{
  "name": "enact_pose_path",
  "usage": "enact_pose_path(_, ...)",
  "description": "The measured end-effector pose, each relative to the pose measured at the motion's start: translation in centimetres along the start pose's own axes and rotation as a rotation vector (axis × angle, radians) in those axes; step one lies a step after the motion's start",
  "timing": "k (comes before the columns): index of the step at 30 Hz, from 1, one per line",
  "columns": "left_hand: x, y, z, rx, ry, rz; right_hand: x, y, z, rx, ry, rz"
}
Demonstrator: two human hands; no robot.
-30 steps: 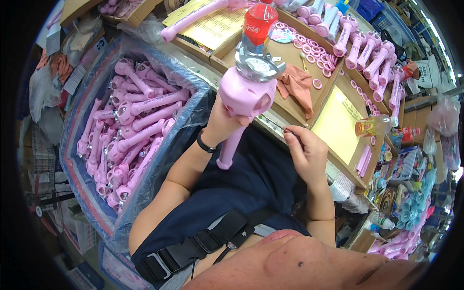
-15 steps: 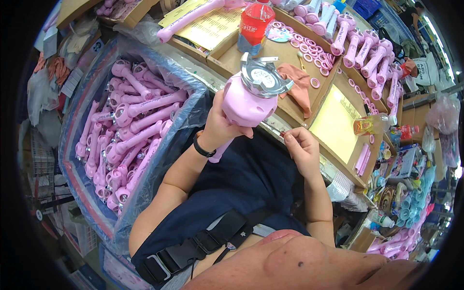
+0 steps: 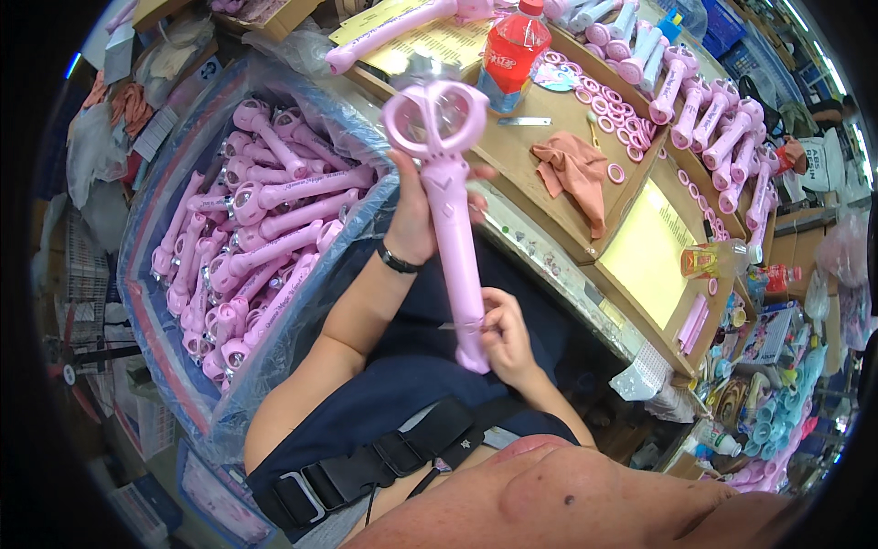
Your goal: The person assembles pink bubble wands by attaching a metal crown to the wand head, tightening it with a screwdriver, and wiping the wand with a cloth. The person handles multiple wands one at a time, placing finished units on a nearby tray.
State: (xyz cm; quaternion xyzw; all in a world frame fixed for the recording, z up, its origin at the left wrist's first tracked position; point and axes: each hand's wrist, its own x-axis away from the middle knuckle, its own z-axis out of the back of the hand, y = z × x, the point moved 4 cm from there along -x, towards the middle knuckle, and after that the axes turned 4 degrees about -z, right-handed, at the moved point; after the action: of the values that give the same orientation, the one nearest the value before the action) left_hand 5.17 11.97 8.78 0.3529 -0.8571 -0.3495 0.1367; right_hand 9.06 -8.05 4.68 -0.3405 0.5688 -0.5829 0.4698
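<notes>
A pink toy wand (image 3: 450, 220) with a round, open-framed head stands lengthwise in front of me, its head away from me. My left hand (image 3: 416, 210) wraps round it from behind, just below the head, with fingertips showing on the far side. At the lower end of the handle, my right hand (image 3: 505, 337) is closed in a pinch against the wand's side. A thin, flat sliver crosses the handle by those fingers; what it is cannot be made out. Shiny, blurred clear or silvery parts show at the top of the wand's head.
At left stands a plastic-lined blue bin (image 3: 137, 302) full of pink wands (image 3: 265, 206). Cardboard trays on the bench hold an orange cloth (image 3: 576, 174), a flat metal strip (image 3: 524, 121), pink rings (image 3: 631, 123), a red-labelled bottle (image 3: 512, 59) and a yellow sheet (image 3: 649, 247). More wands (image 3: 722, 114) lie behind.
The wand has turned from its head facing me to lying lengthwise, handle toward me. My right hand has moved left and nearer, onto the handle's lower end. The metal strip has come into view.
</notes>
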Motion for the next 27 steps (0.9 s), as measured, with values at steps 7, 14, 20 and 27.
enact_pose_path(7, 2.9, -3.4, -1.5, -0.128, -0.107, 0.106, 1.4, 1.6, -2.0, -0.306, 0.087, -0.125)
enact_pose_path(14, 2.6, -2.5, -2.4, -0.062, -0.146, 0.114, 0.6, 1.6, -1.0, -0.401, 0.1, -0.045)
enact_pose_path(20, 2.9, -2.0, -2.8, -0.083, -0.216, 0.091, -3.1, 0.0, 3.5, -0.525, 0.305, -0.015)
enact_pose_path(27, 0.6, 1.0, -3.8, -0.095, -0.248, -0.181, -0.7, 0.2, -2.3, -0.571, -0.032, -0.068)
